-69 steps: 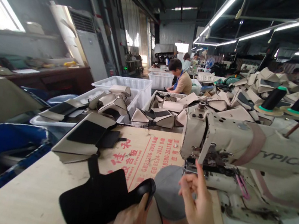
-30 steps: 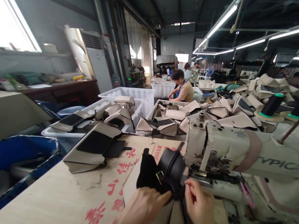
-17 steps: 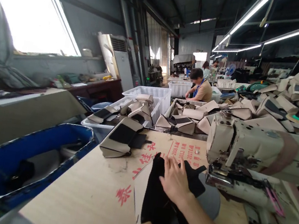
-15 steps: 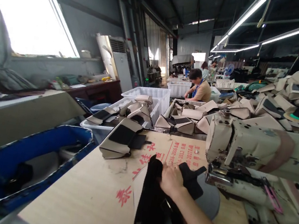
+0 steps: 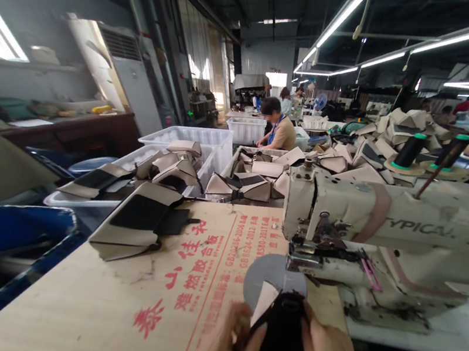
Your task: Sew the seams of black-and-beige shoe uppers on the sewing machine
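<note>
A black-and-beige sewn piece (image 5: 283, 346) is between my two hands in front of the sewing machine (image 5: 345, 205). Its far end lies over a round grey plate (image 5: 257, 274) by the machine's arm. My left hand (image 5: 237, 339) pinches the left edge near a beige corner, thumb on top. Along the right edge, my right hand (image 5: 325, 350) grips the black material; some of its fingers are hidden. The near part of the piece runs out of the bottom of the view.
A similar beige-and-black piece (image 5: 135, 222) lies on the plywood table (image 5: 108, 298). Behind it stand white bins (image 5: 221, 149) of such pieces. Left is a blue-lined container (image 5: 53, 224). Black thread spools (image 5: 410, 150) stand behind the machine. A co-worker (image 5: 284, 130) sits further back.
The view has swung right. The piece has been turned and brought towards the machine. My right hand has drawn back from its far end to its right edge; my left hand now pinches the left edge.
</note>
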Demonstrator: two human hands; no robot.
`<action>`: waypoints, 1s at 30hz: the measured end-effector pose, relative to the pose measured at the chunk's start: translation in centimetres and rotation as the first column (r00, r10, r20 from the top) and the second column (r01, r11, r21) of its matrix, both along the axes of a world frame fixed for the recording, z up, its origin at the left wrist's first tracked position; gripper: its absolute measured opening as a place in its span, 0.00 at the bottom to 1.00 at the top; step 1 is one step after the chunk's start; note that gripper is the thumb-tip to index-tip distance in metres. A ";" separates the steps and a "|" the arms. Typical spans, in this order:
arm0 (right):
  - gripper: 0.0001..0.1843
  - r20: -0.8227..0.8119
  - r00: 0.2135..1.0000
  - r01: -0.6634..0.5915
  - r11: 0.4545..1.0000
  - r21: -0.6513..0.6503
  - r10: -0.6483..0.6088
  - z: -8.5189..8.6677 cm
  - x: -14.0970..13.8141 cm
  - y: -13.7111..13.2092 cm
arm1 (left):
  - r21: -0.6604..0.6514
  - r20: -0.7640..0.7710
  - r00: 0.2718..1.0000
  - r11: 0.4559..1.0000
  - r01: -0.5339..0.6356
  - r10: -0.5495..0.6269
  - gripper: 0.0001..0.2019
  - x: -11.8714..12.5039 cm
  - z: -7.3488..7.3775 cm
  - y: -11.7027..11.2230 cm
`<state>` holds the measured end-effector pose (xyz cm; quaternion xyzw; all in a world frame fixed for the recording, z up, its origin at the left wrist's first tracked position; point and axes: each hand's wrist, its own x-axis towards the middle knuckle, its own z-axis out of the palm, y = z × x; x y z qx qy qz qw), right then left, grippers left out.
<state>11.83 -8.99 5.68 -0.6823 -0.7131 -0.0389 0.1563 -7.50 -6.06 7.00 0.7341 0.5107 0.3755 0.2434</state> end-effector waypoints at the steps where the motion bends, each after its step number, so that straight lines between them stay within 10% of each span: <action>1: 0.27 -0.024 1.000 0.004 1.000 0.000 -0.004 0.0 0.6 0.0 | -0.001 -0.019 1.000 1.000 0.000 0.000 0.10 1.4 0.9 0.9; 6: 0.27 -0.136 0.990 -0.035 0.999 0.040 0.040 0.7 1.7 0.2 | 0.043 -0.109 0.970 0.973 0.225 -0.219 0.17 4.7 3.5 3.9; 17: 0.17 -0.323 0.918 -0.212 0.973 0.088 0.229 1.2 4.5 2.5 | -0.075 -0.079 0.906 0.909 0.410 -0.416 0.12 3.2 2.2 5.9; 22: 0.15 -0.444 0.778 -0.384 0.896 0.224 0.445 1.4 4.5 4.1 | -0.063 -0.032 0.893 0.893 0.446 -0.449 0.12 2.9 2.0 6.3; 30: 0.11 -0.448 0.658 -0.638 0.764 0.095 0.605 3.1 4.0 4.8 | -0.062 0.002 0.837 0.835 0.547 -0.548 0.11 1.6 2.4 5.7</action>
